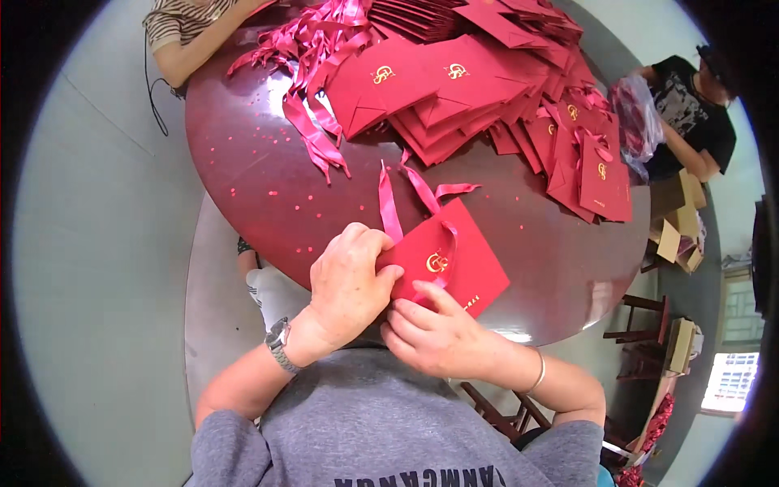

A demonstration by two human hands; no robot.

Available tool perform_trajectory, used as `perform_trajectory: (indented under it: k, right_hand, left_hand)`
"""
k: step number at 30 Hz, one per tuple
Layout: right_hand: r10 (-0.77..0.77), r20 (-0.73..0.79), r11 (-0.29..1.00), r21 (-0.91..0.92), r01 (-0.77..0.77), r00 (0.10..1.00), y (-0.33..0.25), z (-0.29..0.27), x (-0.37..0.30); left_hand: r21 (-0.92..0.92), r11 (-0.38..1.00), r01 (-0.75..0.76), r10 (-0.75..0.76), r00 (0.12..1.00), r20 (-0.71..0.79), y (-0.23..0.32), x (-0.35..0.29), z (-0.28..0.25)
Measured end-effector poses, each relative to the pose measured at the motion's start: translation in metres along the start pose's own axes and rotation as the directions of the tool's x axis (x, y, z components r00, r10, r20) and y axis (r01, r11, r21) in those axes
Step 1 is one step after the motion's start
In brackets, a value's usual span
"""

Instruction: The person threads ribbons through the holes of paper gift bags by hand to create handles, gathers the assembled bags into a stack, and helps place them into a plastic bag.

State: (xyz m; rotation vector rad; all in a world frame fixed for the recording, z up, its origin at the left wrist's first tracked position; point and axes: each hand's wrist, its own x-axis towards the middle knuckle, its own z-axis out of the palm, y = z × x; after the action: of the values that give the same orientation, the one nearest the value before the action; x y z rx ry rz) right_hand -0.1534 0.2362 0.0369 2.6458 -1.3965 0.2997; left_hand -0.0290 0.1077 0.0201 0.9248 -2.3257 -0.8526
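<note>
A red paper gift bag (479,260) with a gold emblem lies tilted at the table's near edge. My left hand (349,272) is closed on its left edge, thumb across the front. My right hand (434,329) pinches the bag's near edge, its index finger beside a ribbon handle (451,243) looped over the front. Just beyond the bag lie loose pink-red ribbons (422,191), one strip reaching to my left fingertips. What my fingers do behind the bag is hidden.
Flat red bags (462,97) are heaped across the far side of the dark round table (243,154). Beside them lies a ribbon pile (304,49). Finished-looking bags with handles (604,178) stack at right. One person sits far left; another at right handles clear plastic (637,122). Small red paper dots are scattered about.
</note>
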Motion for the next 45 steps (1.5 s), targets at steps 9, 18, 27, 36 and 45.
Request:
perform_trajectory:
  k: [9,18,27,36,45]
  right_hand:
    - [0.558,-0.128,0.678,0.64,-0.362,0.82,0.016,-0.005,-0.003]
    - [0.899,0.23,-0.23,0.972,-0.045,0.372,0.047,-0.005,-0.023]
    - [0.897,0.193,-0.134,0.976,-0.172,0.397,0.034,-0.006,-0.02]
    - [0.827,-0.224,0.474,0.77,-0.427,0.515,0.038,-0.023,-0.012]
    - [0.901,0.024,0.137,0.932,-0.336,0.434,0.033,-0.025,-0.003]
  left_hand:
    - [-0.158,0.984,0.076,-0.052,0.987,0.154,0.006,0.019,-0.005]
    - [0.014,0.98,-0.199,0.199,0.98,-0.006,0.011,0.025,0.002]
    - [-0.646,0.759,-0.083,0.135,0.99,0.032,0.026,0.029,0.022]
    - [-0.725,0.642,0.249,-0.018,0.951,0.31,0.028,0.025,0.02]
    - [-0.288,0.943,-0.165,0.162,0.986,-0.036,0.019,0.016,0.007]
